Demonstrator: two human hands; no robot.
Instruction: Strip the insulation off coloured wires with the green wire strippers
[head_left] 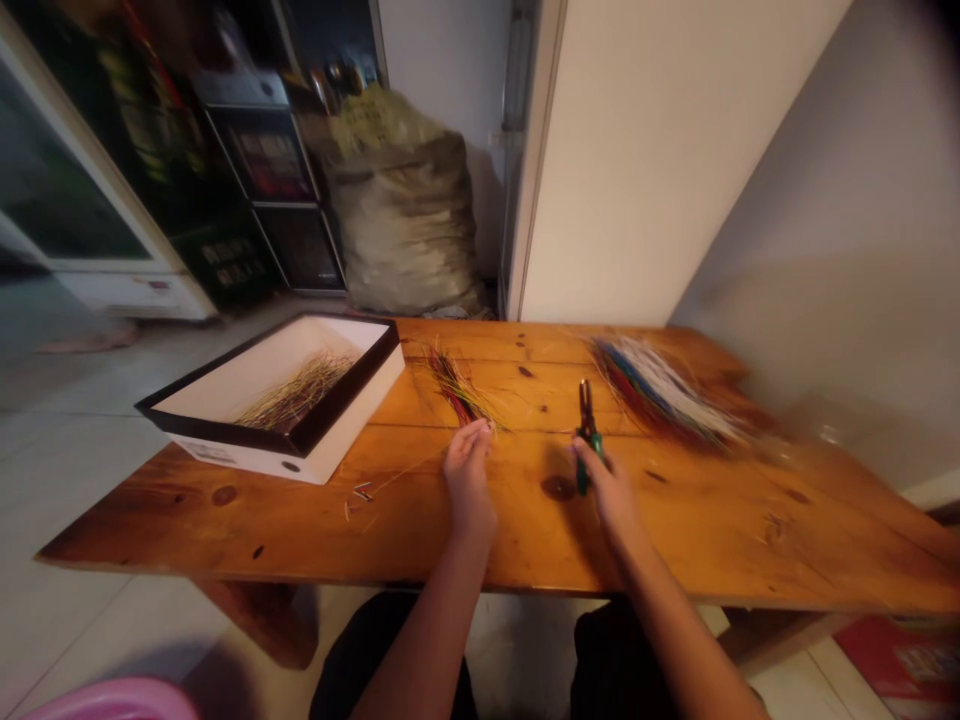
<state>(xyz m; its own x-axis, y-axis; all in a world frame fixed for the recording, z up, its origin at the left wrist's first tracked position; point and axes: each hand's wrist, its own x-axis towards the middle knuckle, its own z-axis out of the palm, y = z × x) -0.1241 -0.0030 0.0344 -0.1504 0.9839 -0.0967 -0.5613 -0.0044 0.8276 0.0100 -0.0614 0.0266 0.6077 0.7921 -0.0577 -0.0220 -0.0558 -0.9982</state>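
In my right hand (pixel 609 480) is a pair of wire strippers (pixel 586 430) with green handles and dark jaws pointing away from me. My left hand (pixel 469 465) is closed in a pinch at the near end of a bundle of thin coloured wires (pixel 454 385), red, yellow and dark. From beside its fingers a single thin wire (pixel 405 468) runs left across the wood. Exactly how many wires the fingers grip is hidden. To the right lies a larger bundle of wires (pixel 667 390), white, blue, green and red, apart from both hands.
An open white box with a black rim (pixel 345 418) stands at the left of the wooden table (pixel 525 540), with loose wires (pixel 300 390) inside. Short wire offcuts (pixel 363 492) lie near it. Behind the table are a stuffed sack (pixel 409 220) and a wall (pixel 637 150).
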